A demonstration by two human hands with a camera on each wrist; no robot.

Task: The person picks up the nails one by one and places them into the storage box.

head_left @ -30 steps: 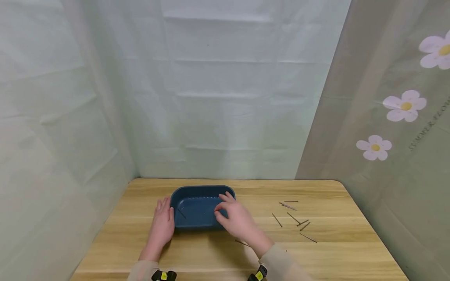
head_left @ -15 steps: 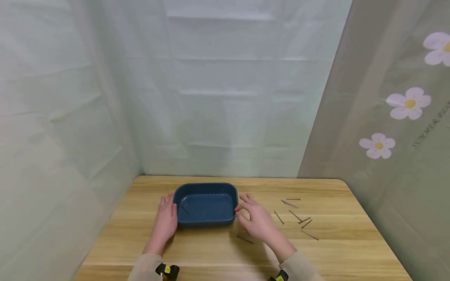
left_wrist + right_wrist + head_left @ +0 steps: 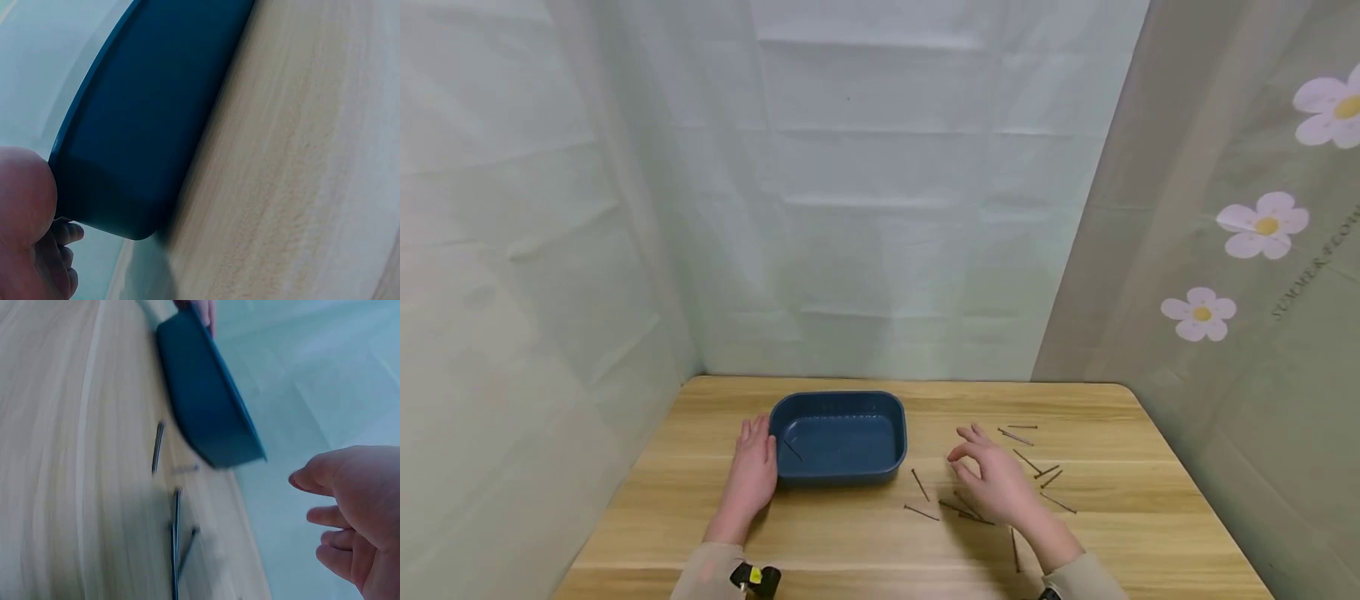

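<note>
Right grip: right hand (image 3: 992, 479) hovers over loose nails (image 3: 958, 506) on the bench (image 3: 1120, 533), fingers loosely spread, holding nothing.
Left grip: left hand (image 3: 752, 475) lies flat against the blue tray (image 3: 838, 437).
Risk: thin nails may slip or roll from a pinch.

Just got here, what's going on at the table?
A person is working with loose nails and a blue tray on a wooden table. The left hand rests flat against the tray's left side. The right hand hovers over the scattered nails right of the tray, fingers loosely curled, holding nothing. One nail lies inside the tray.
</note>
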